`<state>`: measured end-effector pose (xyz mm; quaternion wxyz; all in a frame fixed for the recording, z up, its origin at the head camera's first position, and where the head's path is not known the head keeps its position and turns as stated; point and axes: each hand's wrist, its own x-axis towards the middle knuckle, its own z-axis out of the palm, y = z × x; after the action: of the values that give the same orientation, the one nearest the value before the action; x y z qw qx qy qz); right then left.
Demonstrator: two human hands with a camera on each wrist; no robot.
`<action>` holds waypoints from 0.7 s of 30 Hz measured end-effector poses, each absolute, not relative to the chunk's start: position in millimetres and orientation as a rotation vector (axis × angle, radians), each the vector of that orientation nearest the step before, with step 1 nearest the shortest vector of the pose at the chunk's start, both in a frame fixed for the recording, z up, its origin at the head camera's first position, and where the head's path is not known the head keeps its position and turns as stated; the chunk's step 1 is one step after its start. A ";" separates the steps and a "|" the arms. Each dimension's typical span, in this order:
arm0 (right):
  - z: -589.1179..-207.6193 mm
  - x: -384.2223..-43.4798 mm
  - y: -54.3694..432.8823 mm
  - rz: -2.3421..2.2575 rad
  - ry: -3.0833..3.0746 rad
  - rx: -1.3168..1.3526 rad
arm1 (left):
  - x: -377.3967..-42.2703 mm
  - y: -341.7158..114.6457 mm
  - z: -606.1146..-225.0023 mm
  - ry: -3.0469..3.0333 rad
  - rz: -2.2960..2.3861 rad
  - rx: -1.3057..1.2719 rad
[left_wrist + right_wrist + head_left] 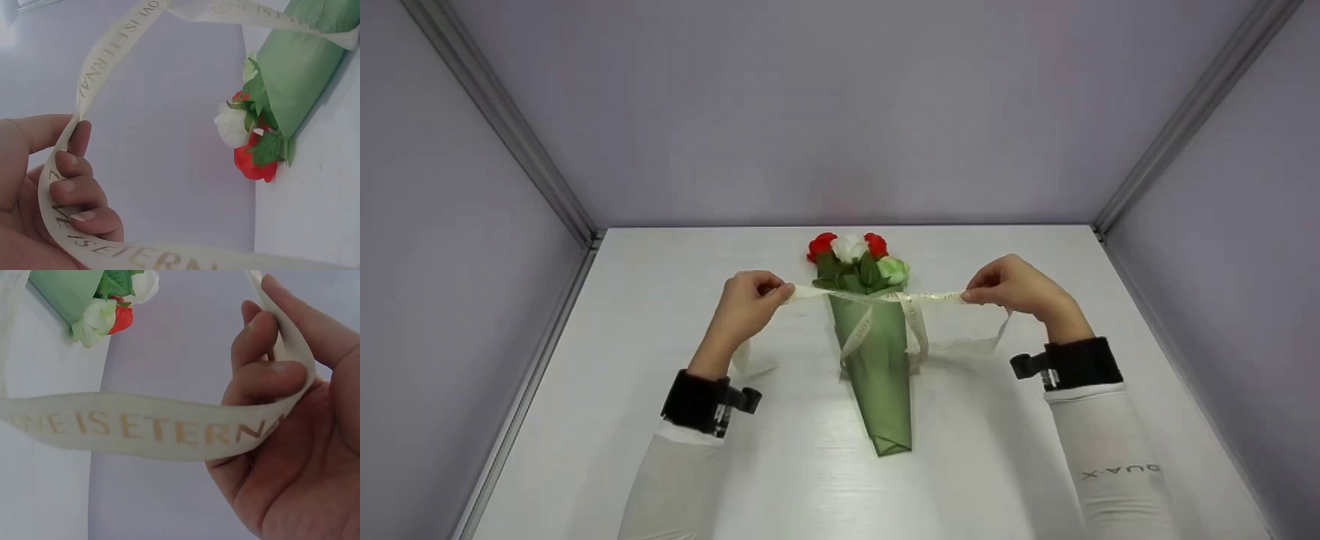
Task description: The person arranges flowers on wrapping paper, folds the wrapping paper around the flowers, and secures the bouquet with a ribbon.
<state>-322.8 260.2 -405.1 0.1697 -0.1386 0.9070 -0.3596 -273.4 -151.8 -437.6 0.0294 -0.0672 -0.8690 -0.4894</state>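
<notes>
A bouquet of red, white and pale green flowers (pixel 849 248), wrapped in green paper (pixel 879 375), lies on the white table with its blooms toward the back. Cream ribbon (pixel 861 330) with gold lettering passes around the wrap and crosses above it. My left hand (pixel 750 304) pinches one length of the ribbon to the left of the bouquet, and its tail hangs down below the hand. To the right, my right hand (pixel 1020 289) pinches the other length, drawn out sideways. In the right wrist view the ribbon (pixel 169 430) loops across the palm. The underside of the bouquet is hidden.
The white tabletop (pixel 810 495) is bounded by a pale back wall (pixel 840 112) and side walls with grey metal edge rails (pixel 521 142). A loose ribbon tail (pixel 756 369) touches the table at the left.
</notes>
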 end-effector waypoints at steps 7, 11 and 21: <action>-416.7 -321.5 283.6 -1.086 2.610 -0.326 | -272.4 -176.8 -449.2 -2.698 -1.495 -0.135; -430.1 -318.4 298.7 -1.120 2.615 -0.257 | -268.7 -193.0 -459.6 -2.703 -1.509 -0.079; -464.4 -305.8 332.4 -1.318 2.543 -0.141 | -256.8 -240.6 -491.9 -2.698 -1.573 0.146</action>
<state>-305.8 332.4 -464.4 0.1364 -0.0487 0.8786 -0.4552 -256.8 -240.6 -491.9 0.0076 0.0467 -0.8628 -0.5033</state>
